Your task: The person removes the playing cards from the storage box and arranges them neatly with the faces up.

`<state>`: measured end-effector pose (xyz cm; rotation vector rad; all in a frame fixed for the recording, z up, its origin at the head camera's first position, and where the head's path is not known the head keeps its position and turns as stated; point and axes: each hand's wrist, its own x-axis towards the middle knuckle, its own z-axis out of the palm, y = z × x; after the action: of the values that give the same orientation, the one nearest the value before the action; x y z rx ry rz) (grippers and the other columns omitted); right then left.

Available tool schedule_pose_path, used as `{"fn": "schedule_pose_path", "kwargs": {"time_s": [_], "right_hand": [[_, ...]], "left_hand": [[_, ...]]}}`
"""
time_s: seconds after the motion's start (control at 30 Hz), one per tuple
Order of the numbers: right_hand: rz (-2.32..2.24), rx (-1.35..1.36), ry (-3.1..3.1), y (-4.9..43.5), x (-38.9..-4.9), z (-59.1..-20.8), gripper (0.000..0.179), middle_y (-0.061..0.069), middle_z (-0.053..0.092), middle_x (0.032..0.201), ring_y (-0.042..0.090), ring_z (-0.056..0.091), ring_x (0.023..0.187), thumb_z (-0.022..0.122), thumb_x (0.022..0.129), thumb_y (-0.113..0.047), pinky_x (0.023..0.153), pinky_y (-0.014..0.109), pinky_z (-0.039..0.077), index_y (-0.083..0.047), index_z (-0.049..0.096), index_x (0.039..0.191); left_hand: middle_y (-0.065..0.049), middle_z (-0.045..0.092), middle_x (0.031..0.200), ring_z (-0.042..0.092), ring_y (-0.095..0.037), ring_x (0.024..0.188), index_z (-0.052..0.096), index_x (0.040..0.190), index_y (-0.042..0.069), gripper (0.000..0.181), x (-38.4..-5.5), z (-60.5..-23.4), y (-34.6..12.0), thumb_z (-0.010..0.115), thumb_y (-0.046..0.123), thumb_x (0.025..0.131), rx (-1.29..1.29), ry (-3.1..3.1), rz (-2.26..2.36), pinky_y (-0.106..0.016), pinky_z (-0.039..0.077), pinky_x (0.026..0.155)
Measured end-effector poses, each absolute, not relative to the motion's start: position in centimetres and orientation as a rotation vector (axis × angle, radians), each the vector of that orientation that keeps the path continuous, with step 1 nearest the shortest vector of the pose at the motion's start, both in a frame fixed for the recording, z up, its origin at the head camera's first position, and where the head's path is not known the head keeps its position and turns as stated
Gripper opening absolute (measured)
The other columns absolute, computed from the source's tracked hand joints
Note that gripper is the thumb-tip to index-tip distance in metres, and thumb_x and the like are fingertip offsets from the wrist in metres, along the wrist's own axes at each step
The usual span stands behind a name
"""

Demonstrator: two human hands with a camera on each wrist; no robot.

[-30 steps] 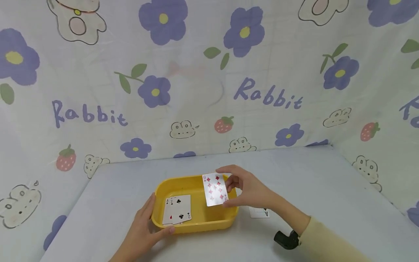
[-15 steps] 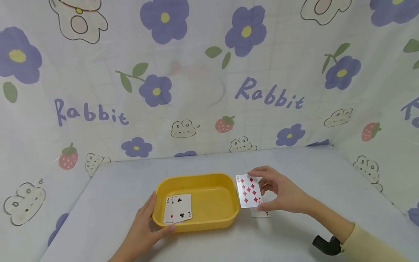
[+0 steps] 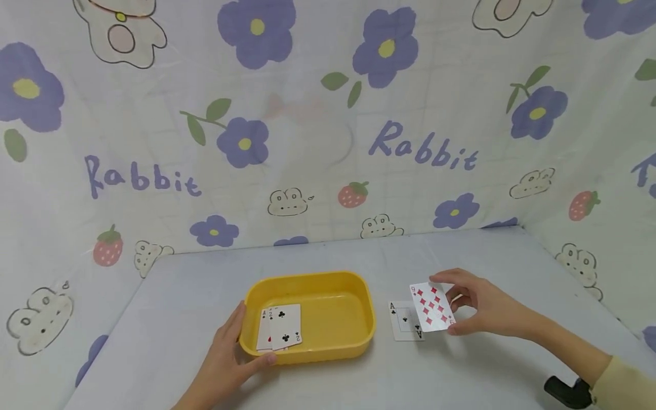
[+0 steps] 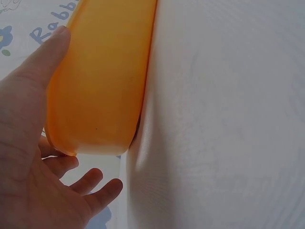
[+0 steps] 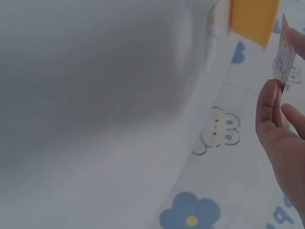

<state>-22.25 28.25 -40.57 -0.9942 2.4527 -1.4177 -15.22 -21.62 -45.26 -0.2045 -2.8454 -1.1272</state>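
Left hand grips the yellow tray at its left end: thumb on the near side, fingers along the end wall. Left wrist view has the outer fingers clear of it. Tray sits on the table. In its left half: 2 of clubs, face up, partly covering another card with an A at the corner; suit hard to tell. Right of the tray, apart from it: ace of clubs, face up on the table. In the head view its right side is overlapped by the 9 of diamonds, which is off the table, tilted, pinched by its edges in the right hand, thumb at a lower corner, fingertips at the top. Sleeve farthest right.

Step in hand, as a guess: positioning one card beside the tray, not yet set down. Next move probably calls for levelling the 9, choosing a spot over or clear of the ace, then an even release so it lands flat. Left hand need only steady the tray.
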Motion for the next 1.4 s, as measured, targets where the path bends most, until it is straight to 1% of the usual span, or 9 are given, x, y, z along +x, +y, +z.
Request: {"fn": "schedule_pose_path", "kwargs": {"time_s": [0.13,0.3,0.4,0.5,0.63,0.87,1.13,1.27,1.4], "right_hand": [[-1.317,-0.935,2.517,29.6,-22.5,-41.3,0.084,0.010,0.043,0.138,0.021,0.058,0.100,0.090,0.069,-0.013,0.080,0.033,0.056,-0.014,0.048,0.142],[-1.252,-0.887,2.542,30.4,-22.7,-41.9,0.083,0.010,0.047,0.136,0.023,0.057,0.100,0.090,0.069,-0.017,0.081,0.034,0.055,-0.016,0.049,0.141],[-1.234,-0.866,2.548,30.6,-22.9,-42.3,0.082,0.010,0.048,0.136,0.024,0.057,0.101,0.090,0.069,-0.017,0.081,0.034,0.055,-0.015,0.050,0.140],[-1.190,-0.884,2.569,30.7,-23.2,-42.8,0.081,0.010,0.048,0.136,0.024,0.056,0.101,0.090,0.070,-0.020,0.080,0.033,0.054,-0.010,0.050,0.140],[-1.145,-0.911,2.593,30.7,-23.5,-43.5,0.082,0.008,0.050,0.135,0.024,0.055,0.100,0.091,0.069,-0.024,0.079,0.032,0.054,-0.006,0.051,0.138],[-1.071,-0.879,2.646,30.8,-23.9,-44.2,0.084,0.005,0.051,0.133,0.022,0.054,0.100,0.092,0.067,-0.029,0.078,0.031,0.053,-0.008,0.053,0.137],[-0.951,-0.888,2.737,30.9,-24.1,-44.9,0.082,0.003,0.055,0.123,0.020,0.052,0.096,0.091,0.066,-0.027,0.074,0.030,0.050,-0.008,0.054,0.136],[-0.930,-0.872,2.731,30.9,-24.3,-44.9,0.081,0.002,0.055,0.122,0.020,0.051,0.098,0.091,0.067,-0.029,0.075,0.030,0.049,-0.010,0.054,0.137],[-0.921,-0.866,2.724,30.9,-24.3,-44.8,0.080,0.003,0.055,0.123,0.022,0.051,0.099,0.090,0.067,-0.029,0.076,0.030,0.049,-0.011,0.054,0.136]], "left_hand": [[-0.007,0.013,0.163,0.020,-0.034,0.143,0.013,0.159,0.011,0.123,-15.3,-45.3,-21.6,0.078,0.065,0.070,-0.208,-2.843,-1.123,-0.056,0.023,0.112],[-0.007,0.013,0.163,0.020,-0.034,0.143,0.013,0.159,0.009,0.122,-15.2,-45.2,-21.7,0.079,0.062,0.071,-0.217,-2.835,-1.123,-0.056,0.023,0.112],[-0.008,0.012,0.163,0.019,-0.034,0.143,0.013,0.159,0.009,0.122,-15.3,-45.1,-21.6,0.079,0.063,0.071,-0.205,-2.848,-1.129,-0.056,0.022,0.112],[-0.008,0.012,0.163,0.019,-0.034,0.143,0.012,0.159,0.010,0.123,-15.3,-45.1,-21.5,0.078,0.064,0.071,-0.193,-2.864,-1.133,-0.056,0.022,0.112],[-0.008,0.011,0.163,0.019,-0.035,0.143,0.012,0.158,0.008,0.123,-15.3,-45.1,-21.5,0.078,0.064,0.071,-0.209,-2.854,-1.138,-0.056,0.022,0.112],[-0.006,0.010,0.163,0.020,-0.034,0.142,0.012,0.158,0.008,0.124,-15.2,-45.2,-21.4,0.078,0.065,0.071,-0.208,-2.859,-1.129,-0.056,0.023,0.112],[-0.007,0.010,0.163,0.017,-0.034,0.144,0.010,0.159,0.011,0.124,-15.2,-45.1,-21.3,0.077,0.067,0.070,-0.169,-2.888,-1.127,-0.056,0.022,0.112],[-0.006,0.009,0.164,0.015,-0.033,0.145,0.010,0.159,0.013,0.125,-15.2,-45.0,-21.2,0.076,0.069,0.069,-0.144,-2.911,-1.114,-0.056,0.021,0.112],[-0.006,0.010,0.164,0.016,-0.033,0.145,0.010,0.159,0.013,0.124,-15.1,-45.1,-21.3,0.076,0.068,0.070,-0.158,-2.901,-1.110,-0.056,0.021,0.113]]}}
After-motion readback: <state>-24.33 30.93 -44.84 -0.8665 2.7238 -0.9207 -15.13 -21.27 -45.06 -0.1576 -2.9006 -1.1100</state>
